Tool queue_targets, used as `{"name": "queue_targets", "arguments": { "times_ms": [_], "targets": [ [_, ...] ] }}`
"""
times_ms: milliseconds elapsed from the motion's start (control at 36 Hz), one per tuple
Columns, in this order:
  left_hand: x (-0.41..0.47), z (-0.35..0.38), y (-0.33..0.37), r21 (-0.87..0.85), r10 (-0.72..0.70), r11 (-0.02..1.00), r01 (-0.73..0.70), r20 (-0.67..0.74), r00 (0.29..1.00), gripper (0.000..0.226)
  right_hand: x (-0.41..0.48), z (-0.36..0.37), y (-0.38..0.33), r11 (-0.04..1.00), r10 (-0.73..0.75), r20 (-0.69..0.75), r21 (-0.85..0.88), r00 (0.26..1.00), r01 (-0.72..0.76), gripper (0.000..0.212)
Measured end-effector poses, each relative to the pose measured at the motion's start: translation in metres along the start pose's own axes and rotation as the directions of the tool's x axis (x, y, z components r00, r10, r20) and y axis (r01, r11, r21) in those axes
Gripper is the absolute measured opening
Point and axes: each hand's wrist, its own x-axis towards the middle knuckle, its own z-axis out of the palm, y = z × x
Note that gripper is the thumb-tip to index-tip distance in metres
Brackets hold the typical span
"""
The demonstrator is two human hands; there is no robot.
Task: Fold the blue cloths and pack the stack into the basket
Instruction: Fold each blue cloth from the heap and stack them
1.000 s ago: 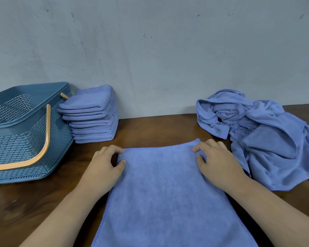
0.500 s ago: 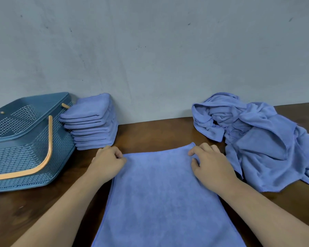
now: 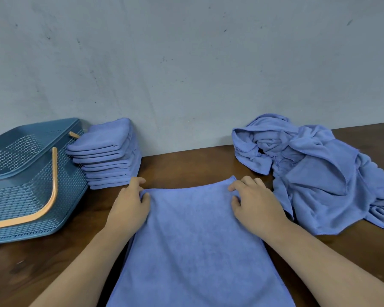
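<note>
We see left grip (image 3: 131,200), right grip (image 3: 253,201) each pinching far corner of flat blue terry cloth (image 3: 193,240); long axis runs from grips toward us.

Backdrop: plain pale grey-blue wall (image 3: 186,63), matte, scuffed with small dark specks and short scratches, runs straight down to the far edge of a dark brown wooden table (image 3: 186,165) with visible grain and a few pale worn patches, all under soft, even, diffuse light.
</note>
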Motion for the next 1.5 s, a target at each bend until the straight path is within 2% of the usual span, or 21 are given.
{"name": "queue_targets", "arguments": {
  "times_ms": [167, 250, 333, 417, 500, 611, 667, 778, 861, 944, 1167, 1333, 1417, 1500],
  "targets": [
    [-0.008, -0.004, -0.002, -0.093, -0.032, 0.995, 0.032, -0.003, 0.999, 0.044, -0.004, -0.005, -0.003, 0.985, 0.097, 0.014, -0.142, 0.995, -0.094, 0.039],
    [-0.008, -0.005, -0.001, -0.159, -0.102, 0.982, 0.100, -0.004, 0.995, 0.044, -0.005, -0.009, -0.004, 0.978, 0.071, -0.069, -0.190, 0.995, -0.083, 0.041],
    [-0.006, -0.011, 0.000, -0.285, -0.192, 0.940, 0.186, 0.004, 0.981, 0.040, -0.004, -0.011, -0.005, 0.993, -0.083, -0.159, -0.097, 0.984, 0.069, 0.044],
    [-0.011, -0.020, -0.001, -0.349, -0.253, 0.906, 0.241, 0.012, 0.967, 0.039, -0.007, -0.008, -0.011, 0.972, -0.233, -0.005, -0.006, 0.972, 0.233, 0.048],
    [-0.026, -0.030, -0.004, -0.263, -0.243, 0.938, 0.224, -0.039, 0.969, 0.034, -0.010, -0.005, -0.013, 0.981, -0.174, 0.230, -0.043, 0.957, 0.188, 0.055],
    [-0.047, -0.039, 0.003, -0.099, -0.234, 0.967, 0.233, -0.001, 0.972, 0.011, -0.008, -0.005, -0.013, 0.995, -0.066, 0.335, -0.043, 0.940, 0.086, 0.064],
    [-0.053, -0.044, 0.013, -0.043, -0.239, 0.970, 0.241, 0.046, 0.970, 0.007, -0.008, -0.004, -0.012, 0.995, -0.060, 0.351, -0.058, 0.934, 0.086, 0.066],
    [-0.068, -0.052, 0.028, 0.057, -0.301, 0.954, 0.296, 0.134, 0.944, 0.032, -0.007, -0.004, -0.011, 0.995, -0.055, 0.381, -0.053, 0.923, 0.081, 0.066],
    [-0.086, -0.051, 0.030, 0.130, -0.307, 0.948, 0.290, 0.140, 0.941, 0.042, -0.007, -0.004, -0.010, 0.996, -0.052, 0.390, -0.052, 0.920, 0.079, 0.066],
    [-0.091, -0.050, 0.029, 0.180, -0.312, 0.941, 0.285, 0.144, 0.939, 0.041, -0.006, -0.006, -0.011, 0.996, -0.054, 0.391, -0.049, 0.919, 0.079, 0.066],
    [-0.087, -0.050, 0.024, 0.144, -0.347, 0.934, 0.327, 0.152, 0.925, 0.035, -0.006, -0.008, -0.011, 0.996, -0.056, 0.401, -0.037, 0.914, 0.077, 0.067],
    [-0.099, -0.052, 0.036, 0.265, -0.295, 0.930, 0.256, 0.119, 0.948, 0.042, -0.006, -0.008, -0.011, 0.996, -0.058, 0.399, -0.034, 0.915, 0.078, 0.068],
    [-0.097, -0.052, 0.039, 0.306, -0.333, 0.912, 0.272, 0.168, 0.928, 0.044, -0.006, -0.008, -0.011, 0.996, -0.057, 0.402, -0.037, 0.914, 0.078, 0.068],
    [-0.089, -0.056, 0.034, 0.212, -0.398, 0.912, 0.351, 0.256, 0.881, 0.047, -0.006, -0.008, -0.011, 0.996, -0.059, 0.407, -0.037, 0.912, 0.080, 0.068]
  ]
}}
